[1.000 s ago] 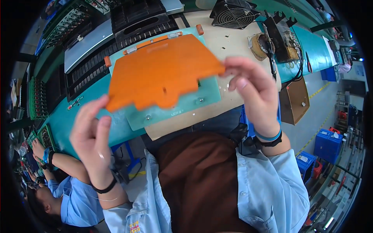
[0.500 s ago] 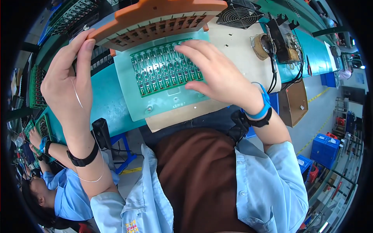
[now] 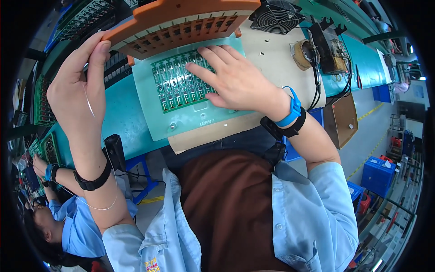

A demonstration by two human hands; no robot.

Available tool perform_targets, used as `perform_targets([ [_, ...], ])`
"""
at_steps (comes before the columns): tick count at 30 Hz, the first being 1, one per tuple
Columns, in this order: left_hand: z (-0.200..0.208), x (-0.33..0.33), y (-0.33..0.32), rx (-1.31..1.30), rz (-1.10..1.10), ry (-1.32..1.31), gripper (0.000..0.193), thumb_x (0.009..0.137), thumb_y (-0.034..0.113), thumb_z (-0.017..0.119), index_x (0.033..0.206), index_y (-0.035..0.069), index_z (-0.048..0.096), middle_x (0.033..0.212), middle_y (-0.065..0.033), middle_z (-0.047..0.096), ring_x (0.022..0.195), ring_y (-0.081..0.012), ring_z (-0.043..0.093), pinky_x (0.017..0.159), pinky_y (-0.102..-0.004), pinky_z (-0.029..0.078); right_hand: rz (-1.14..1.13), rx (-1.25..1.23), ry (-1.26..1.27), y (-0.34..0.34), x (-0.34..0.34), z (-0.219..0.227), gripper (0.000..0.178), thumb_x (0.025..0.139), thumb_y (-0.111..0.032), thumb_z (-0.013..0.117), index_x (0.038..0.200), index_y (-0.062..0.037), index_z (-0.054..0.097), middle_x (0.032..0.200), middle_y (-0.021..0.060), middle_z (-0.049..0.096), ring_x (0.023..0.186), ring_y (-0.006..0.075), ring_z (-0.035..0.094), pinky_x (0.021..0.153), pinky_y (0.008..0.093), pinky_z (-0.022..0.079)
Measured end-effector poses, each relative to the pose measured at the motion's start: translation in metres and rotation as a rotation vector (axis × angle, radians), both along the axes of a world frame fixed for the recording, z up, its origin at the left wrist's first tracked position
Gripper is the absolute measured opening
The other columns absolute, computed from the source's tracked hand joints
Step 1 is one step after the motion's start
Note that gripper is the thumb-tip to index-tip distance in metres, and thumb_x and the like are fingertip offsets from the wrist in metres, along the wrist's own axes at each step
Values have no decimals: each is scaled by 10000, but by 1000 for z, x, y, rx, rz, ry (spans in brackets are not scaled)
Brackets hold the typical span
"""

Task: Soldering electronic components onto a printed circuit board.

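Note:
My left hand pinches the left corner of a raised orange fixture lid between thumb and fingers. Rows of dark pieces line the lid's underside. A thin silvery wire hangs across this hand and loops down by the wrist. Below the tilted lid, a green circuit board panel sits in a pale green fixture base. My right hand lies palm down over the panel's right part, fingers spread, fingertips on or just above the boards. It grips nothing and hides that side of the panel.
A black fan stands behind on the right, beside a dark device with a coil and black cables. An open cardboard box is at the right. Racks of circuit boards stand on the left, where a co-worker sits.
My right hand has moved left and farther over the panel, covering more of its boards. My left hand keeps its hold on the lid, which has hardly shifted.

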State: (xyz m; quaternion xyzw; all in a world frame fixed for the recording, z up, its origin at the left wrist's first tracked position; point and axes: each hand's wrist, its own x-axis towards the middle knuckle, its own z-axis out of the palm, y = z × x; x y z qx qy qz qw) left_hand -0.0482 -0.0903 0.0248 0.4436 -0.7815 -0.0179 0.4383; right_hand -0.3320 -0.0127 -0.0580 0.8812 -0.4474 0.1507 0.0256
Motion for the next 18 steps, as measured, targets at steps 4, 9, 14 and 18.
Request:
perform_targets([
  [4,1,-2,-2,14,-9,27,205,984,199,751,1154,99,808,915,-59,792,749,-93,707,653,-217,503,18,-64,80,-2,1,-1,754,791,-291,837,1456,-105,534,1446,248,514,1329,411,517,1148,492,402],
  [9,12,-8,-16,108,-18,36,251,1005,213,709,1212,86,774,880,-71,783,777,-138,728,682,-266,527,12,-37,14,2,5,5,794,778,-340,850,1464,-99,529,1467,257,506,1339,414,511,1146,494,404],
  [14,13,-17,-48,289,-49,48,361,1021,229,669,1346,73,693,852,-84,771,813,-154,739,733,-295,544,19,-36,23,0,12,4,779,813,-392,818,1471,-93,526,1479,267,503,1364,416,499,1153,517,393],
  [18,10,-26,-69,352,0,-61,445,1012,232,680,1409,38,629,847,-90,764,793,-150,732,741,-296,541,29,-91,88,1,20,-1,731,858,-415,768,1469,-92,530,1464,268,524,1351,412,519,1155,537,386],
])
